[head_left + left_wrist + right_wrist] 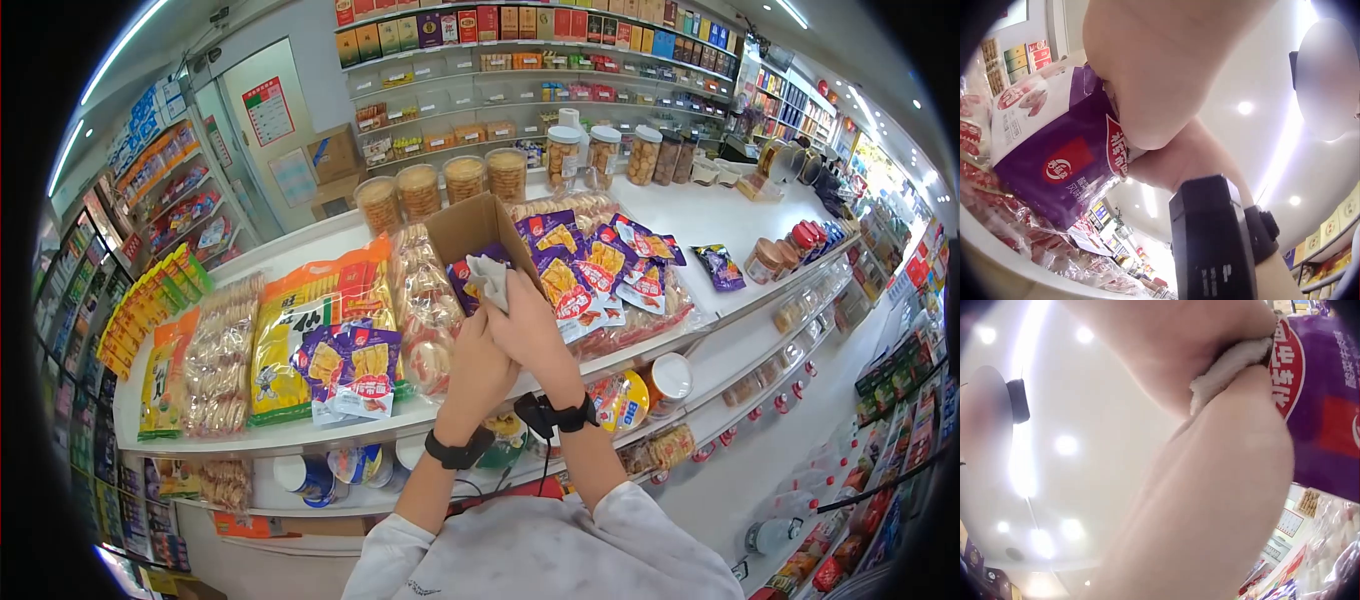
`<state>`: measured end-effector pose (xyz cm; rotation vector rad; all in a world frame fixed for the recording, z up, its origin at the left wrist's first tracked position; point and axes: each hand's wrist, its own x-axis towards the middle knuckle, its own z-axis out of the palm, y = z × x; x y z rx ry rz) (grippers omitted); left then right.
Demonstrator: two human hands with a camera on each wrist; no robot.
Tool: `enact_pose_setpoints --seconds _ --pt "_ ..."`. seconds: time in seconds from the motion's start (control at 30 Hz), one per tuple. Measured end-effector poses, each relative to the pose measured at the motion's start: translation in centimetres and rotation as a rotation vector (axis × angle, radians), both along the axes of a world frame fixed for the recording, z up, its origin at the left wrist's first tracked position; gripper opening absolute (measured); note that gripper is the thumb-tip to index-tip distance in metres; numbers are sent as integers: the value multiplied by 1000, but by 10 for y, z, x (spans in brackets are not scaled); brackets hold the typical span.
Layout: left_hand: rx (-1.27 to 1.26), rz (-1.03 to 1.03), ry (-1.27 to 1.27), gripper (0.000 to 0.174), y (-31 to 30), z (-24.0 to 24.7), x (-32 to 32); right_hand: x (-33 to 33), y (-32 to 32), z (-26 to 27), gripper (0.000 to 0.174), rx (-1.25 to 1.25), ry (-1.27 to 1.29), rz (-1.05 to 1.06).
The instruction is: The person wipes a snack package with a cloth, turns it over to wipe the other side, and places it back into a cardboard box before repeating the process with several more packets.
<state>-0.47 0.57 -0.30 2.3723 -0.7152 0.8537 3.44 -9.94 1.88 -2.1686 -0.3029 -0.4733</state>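
Observation:
Close together in the head view, my left hand [482,362] and right hand [525,322] hold a crumpled greyish-white cloth [488,278]. Its pale edge [1230,372] shows between the hands in the right wrist view; most of the fingers are hidden. Just beyond them stands an open cardboard box [478,222], brown inside, with purple snack packets partly visible in it. A purple and white printed surface with a red logo [1063,165] fills the left of the left wrist view, right beside the hands.
Purple snack packets [590,265] lie right of the box on wrapped snacks; others [350,365] lie left on a large yellow and orange bag [285,345]. Several clear tubs [463,178] line the back of the white counter [715,215]. Lower shelves hold tubs [668,378] beneath the front edge.

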Motion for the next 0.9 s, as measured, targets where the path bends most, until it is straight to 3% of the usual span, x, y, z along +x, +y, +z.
enact_pose_setpoints --seconds 0.17,0.5,0.6,0.7,0.8,0.9 --pt "19 -21 81 36 1 -9 -1 3 -3 -2 34 -55 15 -5" --pt "1 -42 -108 34 1 -13 4 3 0 -4 27 44 -186 23" --pt "-54 -70 -107 38 4 -12 6 -8 -2 2 24 -117 -287 -63" --pt "-56 -105 -95 45 9 -13 2 -9 -4 -6 19 -33 -290 13" --pt "-153 -142 -76 46 9 -10 -2 -17 -12 -3 16 292 -152 180" --pt "-346 -25 -105 56 14 -6 -14 -38 -21 11 17 337 -421 100"
